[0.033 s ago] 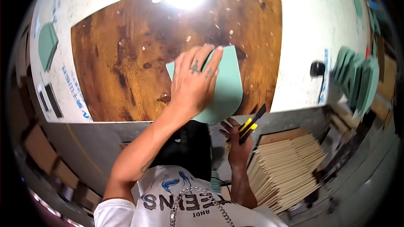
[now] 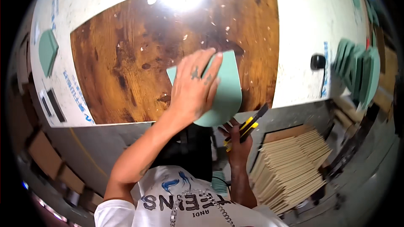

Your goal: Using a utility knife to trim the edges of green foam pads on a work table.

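My left hand (image 2: 193,86) lies palm down on a thin pale-green sheet piece (image 2: 227,88), with its fingers stretched out toward the far edge. The piece has a straight far side and a rounded near end, which overhangs the table's front edge. Below that edge, my right hand (image 2: 240,142) is closed around a black and yellow utility knife (image 2: 249,126) pointing up and to the right. Some of its fingers reach close beneath the rounded end; whether they touch it I cannot tell. Under the piece is a brown wood-patterned board (image 2: 122,67) dotted with small pale scraps.
The board rests on a white table (image 2: 301,58). Green pieces (image 2: 48,52) and a dark flat object (image 2: 56,105) are at the left. A black object with a cord (image 2: 317,62) stands right, near upright green pieces (image 2: 362,73). Stacked tan panels (image 2: 290,168) stand below right.
The green piece and my left hand have come slightly nearer to me relative to the board. The whole view has shifted a little. Both hands keep their hold and pose.
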Demonstrator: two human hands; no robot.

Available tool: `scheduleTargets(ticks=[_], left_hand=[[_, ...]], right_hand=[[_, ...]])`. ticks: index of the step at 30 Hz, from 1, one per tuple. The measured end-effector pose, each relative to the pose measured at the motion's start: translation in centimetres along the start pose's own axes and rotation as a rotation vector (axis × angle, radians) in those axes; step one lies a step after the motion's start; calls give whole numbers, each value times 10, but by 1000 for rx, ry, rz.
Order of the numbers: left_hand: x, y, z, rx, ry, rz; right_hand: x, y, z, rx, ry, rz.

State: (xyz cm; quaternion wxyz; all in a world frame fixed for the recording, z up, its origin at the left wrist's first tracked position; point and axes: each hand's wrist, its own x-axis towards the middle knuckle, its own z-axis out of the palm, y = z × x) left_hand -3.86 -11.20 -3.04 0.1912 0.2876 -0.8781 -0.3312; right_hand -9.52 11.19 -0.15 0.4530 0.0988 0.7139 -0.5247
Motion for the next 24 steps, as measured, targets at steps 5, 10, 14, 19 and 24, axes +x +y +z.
scheduleTargets(ticks=[5,10,14,19,24], left_hand=[[-48,20,-34,82,-675,212],[-88,8,-47,201,-920,342],[-73,13,-64,79,-492,556],[-5,48,-95,-351,18,-86],[66,-18,-47,-319,45,-271]], right_hand=[[-13,25,2,325,128,-47],[-23,28,10,292,142,-48],[-43,19,4,487,69,-91],[-35,-2,7,427,185,-290],[-17,22,-8,76,109,-456]])
